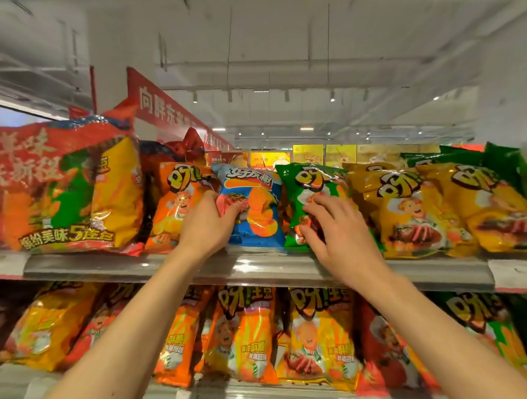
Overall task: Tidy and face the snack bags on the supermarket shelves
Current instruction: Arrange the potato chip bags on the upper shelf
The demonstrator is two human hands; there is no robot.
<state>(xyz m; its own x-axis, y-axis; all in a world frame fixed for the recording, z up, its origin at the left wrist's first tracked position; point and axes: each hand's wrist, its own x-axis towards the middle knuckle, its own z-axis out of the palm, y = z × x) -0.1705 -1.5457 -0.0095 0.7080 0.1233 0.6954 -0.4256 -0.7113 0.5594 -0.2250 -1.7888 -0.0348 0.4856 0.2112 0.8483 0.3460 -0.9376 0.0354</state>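
Landmark: blue snack bag (258, 211), upright at the front edge of the upper shelf (131, 264), roughly mid-frame.

Hands: two, apart, one either side of the blue bag's midline. Left hand (208, 223) grips the blue bag's left edge, fingers curled round it. Right hand (334, 226) lies on the green bag (311, 197) just right of the blue bag, fingers bent and spread over its front; whether it pinches or merely presses, cannot tell.

Count, upper shelf, outward from the blue bag:
- Left: one orange bag (177, 204), touching the left hand; beyond it one big red multipack (57, 185), cut off by the frame edge.
- Right, past the green bag: at least two yellow bags (409, 210) overlapping and leaning; further right more green bags (498, 162), number unclear, blurred.
- Behind the blue bag: a red bag top shows, rest hidden.

Lower shelf (266, 391), below the blue bag: a row of orange and yellow bags (318, 333) standing upright, about seven visible fronts; both forearms cross several, so exact count uncertain. A green bag (489, 334) sits at the row's right end, partly cut off.

Above and left of the blue bag: red banner (165, 106) with white characters, only partly legible. Price label strips on both shelf edges are blurred, unreadable.
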